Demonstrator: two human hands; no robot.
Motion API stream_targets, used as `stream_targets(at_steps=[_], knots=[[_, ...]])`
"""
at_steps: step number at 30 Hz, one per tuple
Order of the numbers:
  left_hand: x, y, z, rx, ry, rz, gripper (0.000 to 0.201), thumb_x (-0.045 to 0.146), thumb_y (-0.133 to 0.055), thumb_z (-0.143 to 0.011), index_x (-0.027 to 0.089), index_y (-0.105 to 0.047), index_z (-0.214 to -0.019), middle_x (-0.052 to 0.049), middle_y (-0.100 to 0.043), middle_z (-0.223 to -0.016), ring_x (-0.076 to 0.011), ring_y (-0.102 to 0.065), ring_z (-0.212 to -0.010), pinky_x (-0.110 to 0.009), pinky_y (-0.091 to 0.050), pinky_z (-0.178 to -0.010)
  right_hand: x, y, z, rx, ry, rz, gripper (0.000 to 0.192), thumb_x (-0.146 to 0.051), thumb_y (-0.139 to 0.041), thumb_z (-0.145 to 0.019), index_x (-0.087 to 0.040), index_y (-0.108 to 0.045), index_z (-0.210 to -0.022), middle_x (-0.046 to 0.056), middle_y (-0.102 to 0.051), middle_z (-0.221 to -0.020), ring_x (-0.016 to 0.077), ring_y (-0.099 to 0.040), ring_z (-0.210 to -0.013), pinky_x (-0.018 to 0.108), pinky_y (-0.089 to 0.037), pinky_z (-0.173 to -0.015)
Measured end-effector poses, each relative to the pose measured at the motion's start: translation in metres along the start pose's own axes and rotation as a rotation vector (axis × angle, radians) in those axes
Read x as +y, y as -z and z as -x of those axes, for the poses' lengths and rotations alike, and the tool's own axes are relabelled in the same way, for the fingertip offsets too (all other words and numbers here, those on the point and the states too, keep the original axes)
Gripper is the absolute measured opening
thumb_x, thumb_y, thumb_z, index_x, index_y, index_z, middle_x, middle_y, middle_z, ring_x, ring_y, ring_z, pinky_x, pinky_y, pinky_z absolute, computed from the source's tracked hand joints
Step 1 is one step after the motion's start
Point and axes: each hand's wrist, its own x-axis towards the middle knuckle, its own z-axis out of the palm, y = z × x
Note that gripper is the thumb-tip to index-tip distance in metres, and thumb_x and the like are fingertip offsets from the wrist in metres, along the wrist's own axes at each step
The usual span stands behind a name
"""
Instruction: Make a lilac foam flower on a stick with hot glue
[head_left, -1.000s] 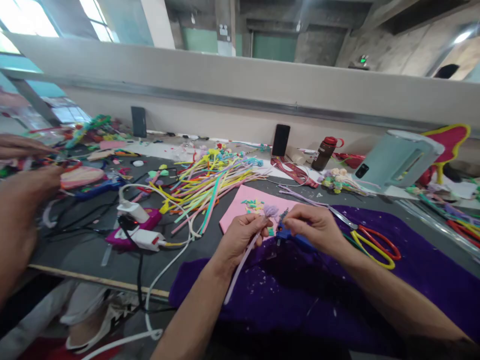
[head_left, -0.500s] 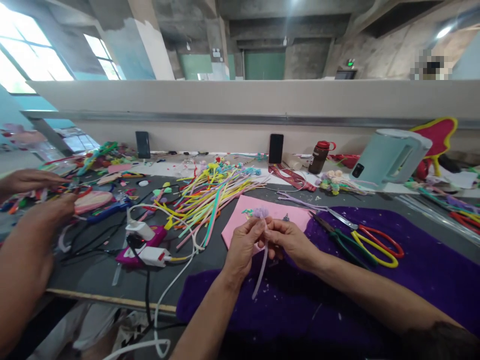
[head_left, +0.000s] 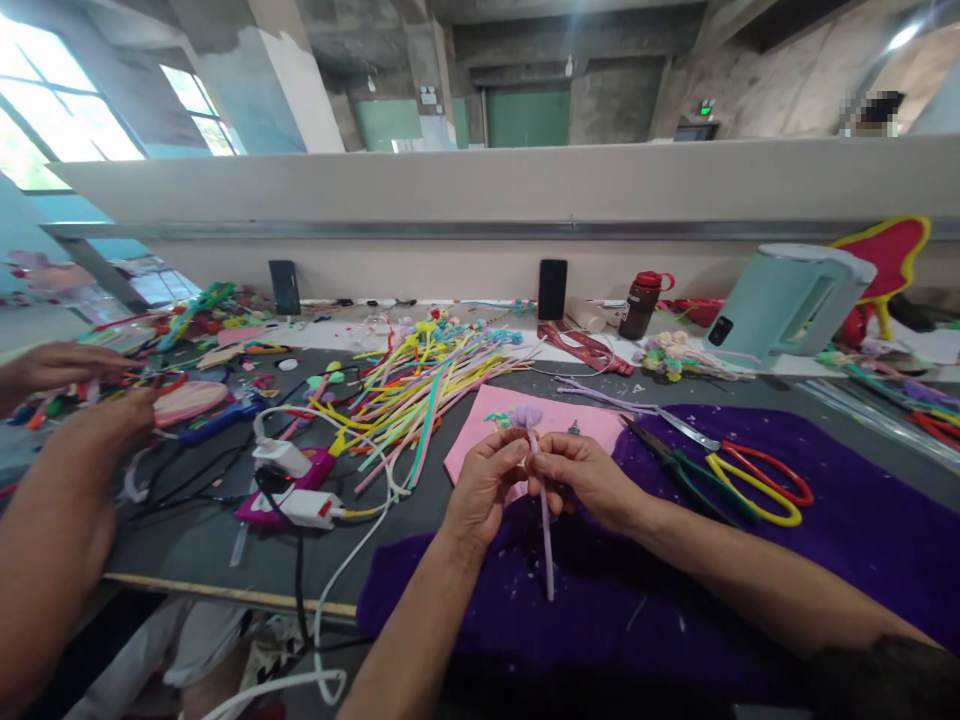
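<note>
A lilac pipe-cleaner flower (head_left: 527, 416) is held up over the purple cloth (head_left: 480, 620), its stem (head_left: 547, 545) hanging down between my hands. My left hand (head_left: 486, 480) pinches it just under the fluffy head, fingers closed. From the other side, my right hand (head_left: 585, 478) grips the stem with thumb and fingers closed. The fingertips hide where the stem meets the head. Behind the hands lies a pink sheet (head_left: 465, 450) with a small dark piece (head_left: 574, 427) on it. Pliers (head_left: 686, 470) and scissors (head_left: 750, 480) with red and yellow handles rest to the right.
Several loose pipe cleaners (head_left: 420, 400) spread left of centre. A purple power strip (head_left: 289, 490) with white cables sits nearer. At the back stand a phone (head_left: 553, 290), a bottle (head_left: 643, 305) and a mint kettle (head_left: 780, 305). A co-worker's hands (head_left: 105, 400) work at far left.
The flower's stem has swung from pointing down-left to nearly straight down, slightly right. My hands have barely shifted and still hold it.
</note>
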Motion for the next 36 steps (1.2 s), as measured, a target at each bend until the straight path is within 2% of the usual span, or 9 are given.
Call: stream_targets(at_steps=[7,22,26,30,36], knots=[[-0.0053,0.0033,-0.0001,-0.023,0.011,0.0,0.027,0.032,-0.066,-0.069,0.013,-0.061,-0.088,0.001,-0.058,-0.064,-0.0056,-0.05,-0.044,-0.019,-0.04,-0.046,0.0059,-0.0006,-0.0035,0.003,-0.012,0.021,0.024,-0.036,-0.058,-0.078,-0.015,-0.051,-0.072,-0.002,-0.062,-0.061,0.0041,-0.049,-0.037,0.013,-0.033,-0.033],[-0.007,0.0003,-0.0023,0.08,-0.022,0.026,0.026,0.028,-0.074,-0.06,0.011,-0.065,-0.077,0.0,-0.06,-0.063,-0.0066,-0.054,-0.046,-0.018,-0.041,-0.044,0.0092,-0.0011,-0.0041,-0.005,-0.033,0.04,0.026,-0.04,-0.059,-0.077,-0.016,-0.05,-0.072,-0.002,-0.064,-0.062,0.0044,-0.049,-0.037,0.013,-0.033,-0.033],[-0.0078,0.0012,-0.0029,0.058,-0.026,0.023,0.025,0.028,-0.071,-0.063,0.011,-0.065,-0.08,-0.001,-0.06,-0.065,-0.0067,-0.053,-0.046,-0.018,-0.039,-0.041,0.0096,-0.0008,-0.0045,-0.009,-0.03,0.036,0.025,-0.039,-0.058,-0.078,-0.016,-0.051,-0.072,-0.002,-0.064,-0.063,0.0042,-0.049,-0.037,0.013,-0.033,-0.033],[-0.007,0.0027,-0.0024,0.023,-0.025,0.012,0.022,0.027,-0.067,-0.069,0.012,-0.063,-0.084,-0.001,-0.06,-0.067,-0.0076,-0.054,-0.05,-0.019,-0.042,-0.046,0.0073,-0.0002,-0.0031,-0.008,-0.028,0.026,0.023,-0.036,-0.058,-0.078,-0.016,-0.051,-0.072,-0.001,-0.063,-0.063,0.0041,-0.049,-0.038,0.013,-0.033,-0.033],[0.0005,0.003,0.0024,-0.089,0.035,-0.033,0.022,0.02,-0.067,-0.067,0.014,-0.061,-0.088,0.0,-0.061,-0.068,-0.0059,-0.053,-0.046,-0.02,-0.043,-0.051,0.0017,0.0018,0.0,-0.002,-0.011,-0.007,0.023,-0.037,-0.06,-0.077,-0.016,-0.051,-0.073,-0.002,-0.062,-0.061,0.0044,-0.05,-0.038,0.013,-0.032,-0.033]])
